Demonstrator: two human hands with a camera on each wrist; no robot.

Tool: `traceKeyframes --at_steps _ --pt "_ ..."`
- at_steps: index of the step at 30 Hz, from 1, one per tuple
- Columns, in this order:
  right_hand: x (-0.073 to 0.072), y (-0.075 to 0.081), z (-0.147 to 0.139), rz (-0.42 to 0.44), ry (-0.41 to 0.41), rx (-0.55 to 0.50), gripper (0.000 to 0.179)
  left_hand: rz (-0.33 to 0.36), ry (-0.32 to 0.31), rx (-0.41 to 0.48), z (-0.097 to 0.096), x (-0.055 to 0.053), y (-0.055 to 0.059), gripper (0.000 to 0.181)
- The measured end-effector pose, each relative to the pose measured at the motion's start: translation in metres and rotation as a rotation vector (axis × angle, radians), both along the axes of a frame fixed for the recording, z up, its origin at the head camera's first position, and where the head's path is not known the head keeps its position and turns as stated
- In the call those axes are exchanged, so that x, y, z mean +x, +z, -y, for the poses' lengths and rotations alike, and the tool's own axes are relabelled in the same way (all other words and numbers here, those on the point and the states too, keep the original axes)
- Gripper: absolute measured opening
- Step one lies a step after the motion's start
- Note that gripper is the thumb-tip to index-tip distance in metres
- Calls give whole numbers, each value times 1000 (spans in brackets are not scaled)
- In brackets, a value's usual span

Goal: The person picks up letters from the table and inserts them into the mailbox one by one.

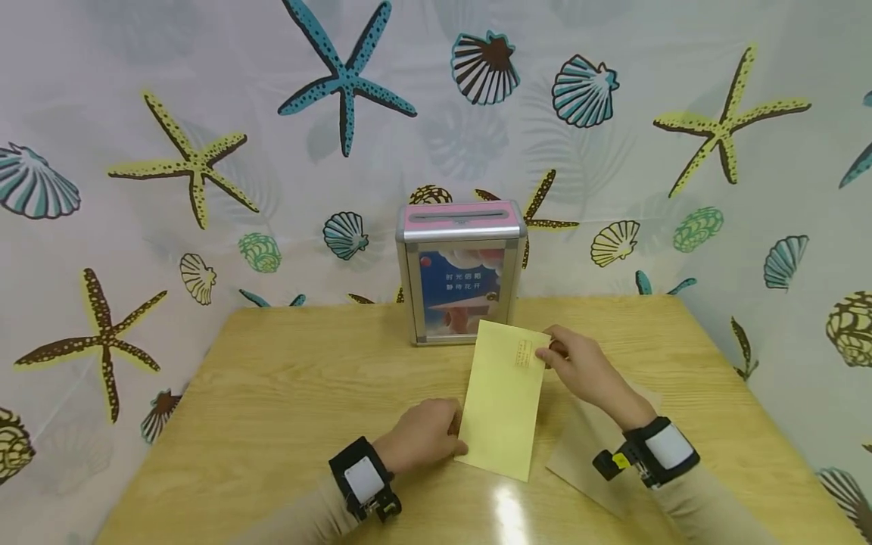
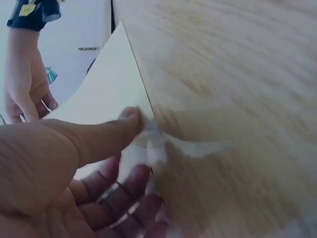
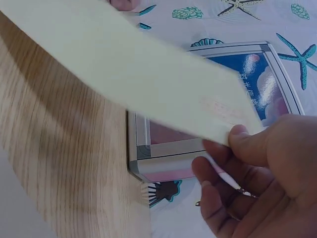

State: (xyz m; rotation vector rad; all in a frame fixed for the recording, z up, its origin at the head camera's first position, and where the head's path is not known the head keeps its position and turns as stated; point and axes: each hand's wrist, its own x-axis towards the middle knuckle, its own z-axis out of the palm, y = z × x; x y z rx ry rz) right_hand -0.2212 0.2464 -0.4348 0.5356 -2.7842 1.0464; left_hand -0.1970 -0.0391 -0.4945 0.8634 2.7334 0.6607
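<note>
A pale yellow envelope (image 1: 502, 405) with a small printed block near one corner is raised at a tilt above the table. My left hand (image 1: 424, 433) pinches its lower left corner; in the left wrist view the thumb (image 2: 99, 136) lies on top of that corner. At the upper right corner, beside the print, my right hand (image 1: 587, 369) pinches it between thumb and fingers. The right wrist view shows the envelope (image 3: 133, 74) bending slightly between the two hands. Under my right forearm a beige paper (image 1: 586, 462) lies on the table, partly hidden.
Just behind the envelope stands a silver-framed box (image 1: 463, 272) with a pink top, a slot in it and a blue picture on its front. The wooden table (image 1: 286, 378) runs back to a curtain (image 1: 436, 136) printed with starfish and shells.
</note>
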Motion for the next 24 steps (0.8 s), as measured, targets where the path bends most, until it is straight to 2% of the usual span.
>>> traceKeyframes --at_steps 2,5,10,15,18,24 --pt "1 0 0 -10 -10 -18 29 79 -23 86 3 -4 -3 30" --pt "3 0 1 -22 -9 -40 29 122 -45 163 7 -6 -6 29" --pt "8 1 5 -54 -3 -55 28 132 -67 205 10 -3 -6 28" --pt "8 2 11 -94 16 -67 18 136 -43 229 15 -2 -5 31" --pt "5 6 12 -131 27 -62 11 129 -28 242 17 -6 -4 31" --pt "0 21 14 -208 72 -51 12 121 -31 247 18 -16 1 27"
